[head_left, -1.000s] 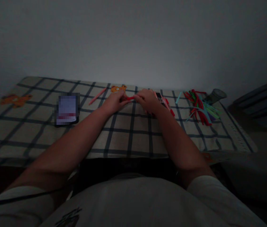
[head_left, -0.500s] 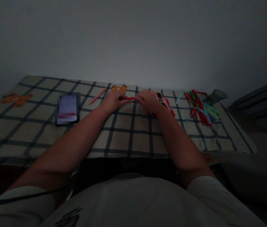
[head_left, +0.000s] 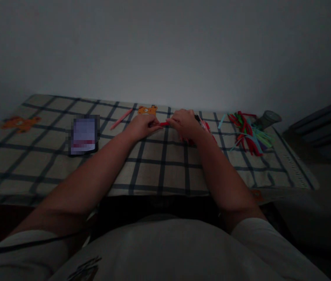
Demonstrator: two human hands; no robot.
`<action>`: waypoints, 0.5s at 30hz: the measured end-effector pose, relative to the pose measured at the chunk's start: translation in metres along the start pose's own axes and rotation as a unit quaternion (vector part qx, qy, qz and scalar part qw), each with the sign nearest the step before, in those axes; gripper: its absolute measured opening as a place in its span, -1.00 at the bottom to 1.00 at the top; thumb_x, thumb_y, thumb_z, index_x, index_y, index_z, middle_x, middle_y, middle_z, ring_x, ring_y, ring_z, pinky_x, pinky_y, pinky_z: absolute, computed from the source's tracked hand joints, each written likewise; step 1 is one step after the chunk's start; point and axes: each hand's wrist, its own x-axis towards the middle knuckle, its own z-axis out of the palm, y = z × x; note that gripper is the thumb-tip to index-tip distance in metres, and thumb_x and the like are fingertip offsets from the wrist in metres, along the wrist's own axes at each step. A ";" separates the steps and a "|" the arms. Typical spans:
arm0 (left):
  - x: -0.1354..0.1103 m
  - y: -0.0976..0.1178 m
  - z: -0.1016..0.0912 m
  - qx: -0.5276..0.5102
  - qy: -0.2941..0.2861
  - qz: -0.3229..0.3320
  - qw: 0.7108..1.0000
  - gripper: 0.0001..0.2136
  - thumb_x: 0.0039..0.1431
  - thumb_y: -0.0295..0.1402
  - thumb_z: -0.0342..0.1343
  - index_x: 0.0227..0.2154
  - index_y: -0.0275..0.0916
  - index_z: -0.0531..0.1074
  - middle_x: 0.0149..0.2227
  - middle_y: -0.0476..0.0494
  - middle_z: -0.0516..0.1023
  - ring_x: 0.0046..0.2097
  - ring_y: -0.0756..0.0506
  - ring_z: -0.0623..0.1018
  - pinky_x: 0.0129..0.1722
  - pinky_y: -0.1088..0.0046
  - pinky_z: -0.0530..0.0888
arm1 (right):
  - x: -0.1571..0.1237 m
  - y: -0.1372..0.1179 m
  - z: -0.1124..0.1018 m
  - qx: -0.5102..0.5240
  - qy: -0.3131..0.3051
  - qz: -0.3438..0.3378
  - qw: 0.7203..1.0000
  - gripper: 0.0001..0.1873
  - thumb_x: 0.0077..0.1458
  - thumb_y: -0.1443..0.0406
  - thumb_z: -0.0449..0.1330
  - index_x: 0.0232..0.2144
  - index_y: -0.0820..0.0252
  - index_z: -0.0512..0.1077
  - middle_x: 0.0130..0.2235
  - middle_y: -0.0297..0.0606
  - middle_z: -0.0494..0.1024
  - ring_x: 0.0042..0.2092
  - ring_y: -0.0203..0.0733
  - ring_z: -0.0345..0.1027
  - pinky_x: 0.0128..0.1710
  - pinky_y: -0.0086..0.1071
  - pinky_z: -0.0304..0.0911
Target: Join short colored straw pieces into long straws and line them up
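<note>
Above the middle of the table, my left hand and my right hand pinch a short, slim red pen-like stick between them, one at each end. Both hands have their fingers closed, and the fingertips hide the ends of the stick. Under and beside my right hand lies a pile of red, pink and black pen-like sticks, partly covered by the hand and wrist. To the left of my left hand, a single pink pen-like stick rests slantwise on the cloth.
A checked tablecloth with orange bear prints covers the table, which stands against a wall. On the left lies a blurred-out phone-like device. At right sit a tangle of colourful strips, a light blue strip and a tipped glass.
My right hand has turned slightly, covering more of the pile beside it. Both hands have lowered a touch, still holding the red stick.
</note>
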 end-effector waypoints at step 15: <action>0.000 0.003 -0.001 0.040 -0.012 0.027 0.999 -0.72 0.53 -0.08 0.29 0.01 -0.07 0.83 -0.09 -0.23 0.84 -0.03 -0.29 0.73 0.02 0.21 0.52 | -0.001 0.000 0.004 0.024 0.027 -0.008 0.999 -0.80 0.62 0.11 0.28 0.00 0.08 0.60 0.10 -0.01 0.70 0.15 0.16 0.39 0.14 -0.11 0.06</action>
